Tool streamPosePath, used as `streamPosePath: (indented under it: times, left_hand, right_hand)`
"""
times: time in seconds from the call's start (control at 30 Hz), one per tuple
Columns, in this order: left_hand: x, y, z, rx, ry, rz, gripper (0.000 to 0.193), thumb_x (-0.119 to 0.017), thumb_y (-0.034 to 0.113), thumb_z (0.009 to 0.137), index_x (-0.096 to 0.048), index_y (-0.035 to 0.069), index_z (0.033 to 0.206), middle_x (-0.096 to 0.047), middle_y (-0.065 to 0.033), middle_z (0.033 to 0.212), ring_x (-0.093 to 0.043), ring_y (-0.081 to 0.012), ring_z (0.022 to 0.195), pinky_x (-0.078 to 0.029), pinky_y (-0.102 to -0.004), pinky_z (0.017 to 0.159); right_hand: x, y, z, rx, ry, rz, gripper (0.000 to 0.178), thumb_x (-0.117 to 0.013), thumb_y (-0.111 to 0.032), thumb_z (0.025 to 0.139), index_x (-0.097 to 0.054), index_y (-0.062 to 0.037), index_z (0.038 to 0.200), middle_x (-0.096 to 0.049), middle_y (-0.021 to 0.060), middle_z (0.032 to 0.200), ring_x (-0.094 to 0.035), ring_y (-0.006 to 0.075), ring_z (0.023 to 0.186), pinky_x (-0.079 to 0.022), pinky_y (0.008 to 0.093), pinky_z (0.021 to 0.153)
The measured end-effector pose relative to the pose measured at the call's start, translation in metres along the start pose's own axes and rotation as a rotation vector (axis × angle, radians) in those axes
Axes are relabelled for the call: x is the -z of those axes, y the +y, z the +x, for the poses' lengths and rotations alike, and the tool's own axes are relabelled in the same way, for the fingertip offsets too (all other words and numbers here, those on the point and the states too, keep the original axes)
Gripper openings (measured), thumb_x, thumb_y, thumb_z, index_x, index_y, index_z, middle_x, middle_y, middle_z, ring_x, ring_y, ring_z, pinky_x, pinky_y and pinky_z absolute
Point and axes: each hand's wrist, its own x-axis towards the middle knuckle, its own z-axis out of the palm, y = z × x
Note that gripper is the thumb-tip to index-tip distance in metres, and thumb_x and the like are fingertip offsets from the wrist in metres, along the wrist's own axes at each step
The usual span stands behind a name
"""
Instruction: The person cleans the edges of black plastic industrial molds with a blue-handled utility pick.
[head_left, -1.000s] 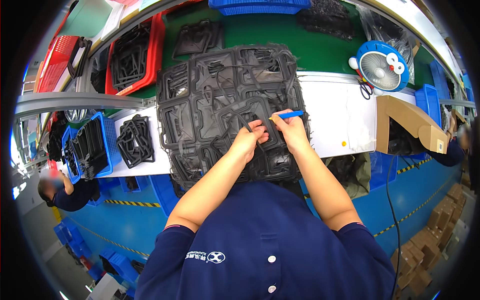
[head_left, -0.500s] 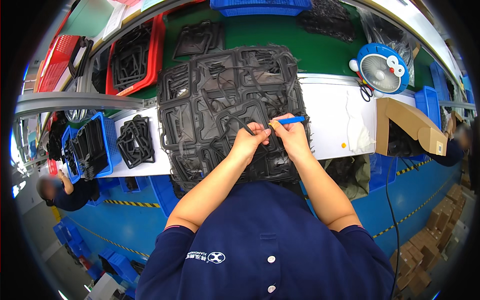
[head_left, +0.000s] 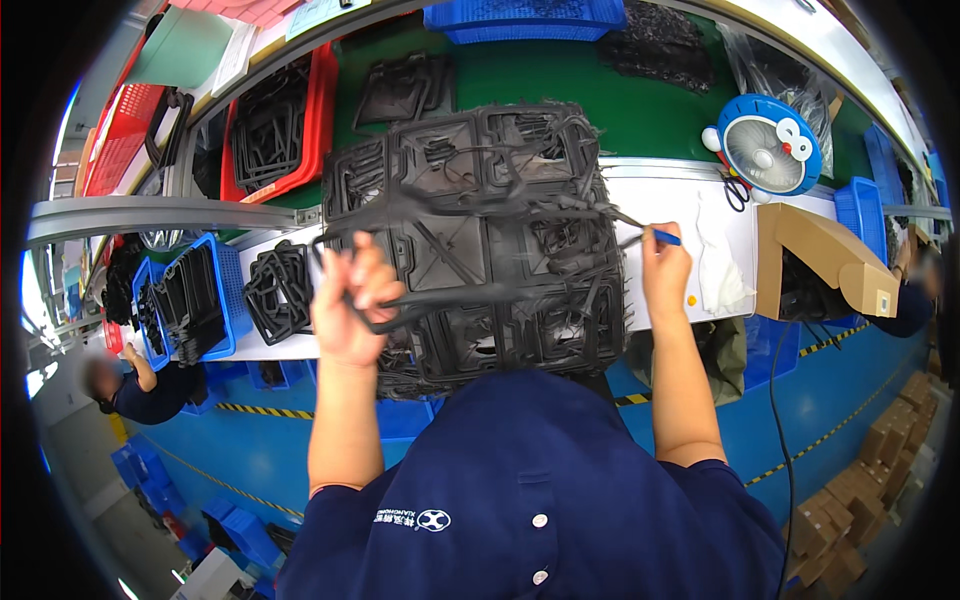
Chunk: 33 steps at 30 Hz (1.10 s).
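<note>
One thin black frame [head_left: 460, 296] is being held up by the L hand [head_left: 352, 300], over the L part of a big pile of black moulded sheets [head_left: 437, 152]! L fingers are being curled round the frame's L end, tho the exact grip is being lost in blur. Frame's long bars are being carried rightward across the pile.

Over by the pile's R edge, a blue tool [head_left: 667, 238] is being pinched btwn thumb & fingers of the R hand [head_left: 665, 275]; its tip is being hidden. A dark strip [head_left: 628, 220] is being seen reaching from the pile to the R fingertips; whether it's being joined to the frame can't be told.

Pile's being supported by a white bench top [head_left: 655, 190]. Off to the L, loose black frames [head_left: 278, 290] are being kept next to a blue basket [head_left: 230, 290], w/ more parts being held in a red tray [head_left: 323, 110] behind. Far R: scissors [head_left: 737, 193] are being left near a blue fan [head_left: 768, 150], w/ an opened cardboard box [head_left: 830, 248] being parked just in front.
</note>
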Motion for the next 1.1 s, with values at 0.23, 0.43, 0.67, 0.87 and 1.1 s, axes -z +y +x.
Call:
streamPosePath:
  times: [0.23,0.43,0.67,0.87,1.1]
  left_hand:
    - [-0.016,0.088,0.070,-0.344,-0.010,0.571,0.030,-0.044,0.022,0.098,-0.049,0.002,0.121,-0.040,0.0010,0.073,-0.035,-0.0076,0.052,-0.032,-0.0219,0.050]
    - [0.050,0.116,0.257,-0.445,0.364,1.519,0.020,-0.053,0.022,0.092,-0.053,0.003,0.096,-0.058,-0.0065,0.068,-0.054,-0.0185,0.052,-0.042,-0.0314,0.048]
    - [0.126,0.208,0.387,-0.927,0.786,2.500,0.046,-0.051,0.031,0.089,-0.043,-0.013,0.100,-0.061,-0.0330,0.090,-0.062,-0.0441,0.088,-0.051,-0.0476,0.077]
    - [0.084,0.137,0.410,-0.914,0.901,2.293,0.047,-0.046,0.036,0.092,-0.049,-0.010,0.104,-0.062,-0.0294,0.096,-0.063,-0.0413,0.089,-0.051,-0.0490,0.075]
    - [0.078,0.160,0.394,-0.873,0.685,2.639,0.039,-0.047,0.032,0.091,-0.047,-0.003,0.107,-0.061,-0.0280,0.097,-0.062,-0.0413,0.088,-0.050,-0.0499,0.076]
  right_hand:
    - [0.029,0.046,0.029,-0.223,0.116,0.282,0.015,-0.063,-0.014,0.087,-0.057,-0.0011,0.085,-0.060,0.0041,0.068,-0.055,0.0096,0.062,-0.045,0.0257,0.059]
    - [-0.009,0.023,-0.006,-0.150,-0.278,0.555,0.010,-0.068,-0.009,0.082,-0.062,-0.0027,0.086,-0.060,0.0118,0.104,-0.059,0.0153,0.093,-0.049,0.0263,0.074]
    - [-0.040,-0.006,-0.014,-0.003,-0.221,0.256,0.013,-0.068,-0.005,0.075,-0.060,-0.0012,0.085,-0.063,0.0166,0.088,-0.061,0.0344,0.086,-0.050,0.0367,0.072]
    - [0.034,0.011,-0.032,-0.327,0.113,0.691,0.008,-0.063,-0.005,0.085,-0.057,-0.0018,0.090,-0.062,0.0072,0.081,-0.060,0.0160,0.079,-0.047,0.0278,0.074]
    - [0.088,0.145,-0.069,-0.405,0.217,0.131,0.012,-0.064,-0.011,0.086,-0.058,-0.0011,0.089,-0.063,0.0098,0.085,-0.059,0.0153,0.084,-0.046,0.0277,0.078]
